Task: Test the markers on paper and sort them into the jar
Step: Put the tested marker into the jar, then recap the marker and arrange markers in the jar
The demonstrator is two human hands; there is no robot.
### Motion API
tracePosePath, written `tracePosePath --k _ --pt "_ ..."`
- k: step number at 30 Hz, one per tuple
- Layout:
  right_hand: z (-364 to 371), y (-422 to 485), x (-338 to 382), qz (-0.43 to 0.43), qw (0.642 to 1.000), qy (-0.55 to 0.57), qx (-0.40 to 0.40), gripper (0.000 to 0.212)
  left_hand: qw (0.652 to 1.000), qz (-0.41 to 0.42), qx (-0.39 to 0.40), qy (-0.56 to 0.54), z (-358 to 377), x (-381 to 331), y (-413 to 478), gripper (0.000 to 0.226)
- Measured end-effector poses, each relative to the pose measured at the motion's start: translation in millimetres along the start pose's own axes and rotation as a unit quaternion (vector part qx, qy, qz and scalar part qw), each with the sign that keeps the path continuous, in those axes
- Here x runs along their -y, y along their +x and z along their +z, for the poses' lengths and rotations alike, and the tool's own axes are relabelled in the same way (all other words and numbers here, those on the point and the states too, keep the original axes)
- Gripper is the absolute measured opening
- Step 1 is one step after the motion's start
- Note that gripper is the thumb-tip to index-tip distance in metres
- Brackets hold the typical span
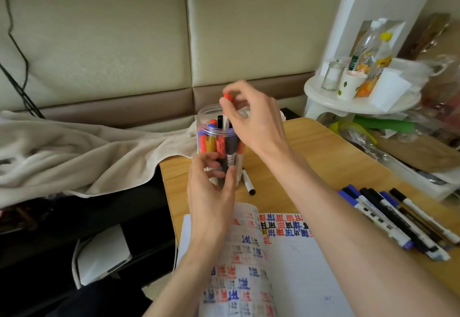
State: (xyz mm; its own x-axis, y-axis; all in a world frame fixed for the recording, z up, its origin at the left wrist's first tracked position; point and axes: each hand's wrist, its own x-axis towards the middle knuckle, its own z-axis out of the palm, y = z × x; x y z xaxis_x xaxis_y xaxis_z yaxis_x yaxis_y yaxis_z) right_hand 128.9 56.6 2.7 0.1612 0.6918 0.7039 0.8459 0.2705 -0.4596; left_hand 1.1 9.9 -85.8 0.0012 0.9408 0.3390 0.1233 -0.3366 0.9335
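A clear plastic jar stands at the far left corner of the wooden table, filled with several red, blue, black and yellow markers. My left hand grips the jar's lower part from the front. My right hand pinches a red-capped white marker upright at the jar's mouth, its lower end inside the jar. An open notebook with red, blue and black test marks lies in front of me. Several blue and black markers lie in a row at the right.
One white marker with a black cap lies on the wooden table just right of the jar. A beige blanket drapes at the left. A white stand with bottles and cups stands at the back right.
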Motion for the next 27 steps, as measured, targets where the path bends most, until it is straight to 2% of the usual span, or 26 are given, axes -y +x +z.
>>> tracePosePath --k 4,7,11,15,20,24,27 --pt "15 -11 -7 -0.038 0.996 -0.075 -0.018 0.043 1.000 -0.005 0.003 -0.004 3 2 -1 0.034" --pt "17 -13 -10 -0.044 0.993 -0.098 -0.042 0.039 1.000 -0.004 -0.001 -0.004 4 3 -2 0.037" --pt "7 -18 -7 -0.065 0.998 -0.018 -0.019 0.035 1.000 0.004 -0.005 0.006 3 7 -3 0.034" --pt "3 -29 -9 -0.099 0.993 -0.060 -0.005 0.034 1.000 0.005 -0.006 0.007 2 9 -2 0.032" --pt "0 -34 -7 -0.082 0.992 -0.090 0.028 0.038 1.000 0.009 -0.014 0.019 3 11 -4 0.031" --pt "-3 -38 -12 -0.072 0.989 -0.115 0.065 0.057 1.000 0.010 -0.012 0.025 1 10 -7 0.031" --pt "-5 -44 -15 -0.033 0.991 -0.090 0.097 0.065 0.999 0.010 -0.006 0.033 0 9 -7 0.032"
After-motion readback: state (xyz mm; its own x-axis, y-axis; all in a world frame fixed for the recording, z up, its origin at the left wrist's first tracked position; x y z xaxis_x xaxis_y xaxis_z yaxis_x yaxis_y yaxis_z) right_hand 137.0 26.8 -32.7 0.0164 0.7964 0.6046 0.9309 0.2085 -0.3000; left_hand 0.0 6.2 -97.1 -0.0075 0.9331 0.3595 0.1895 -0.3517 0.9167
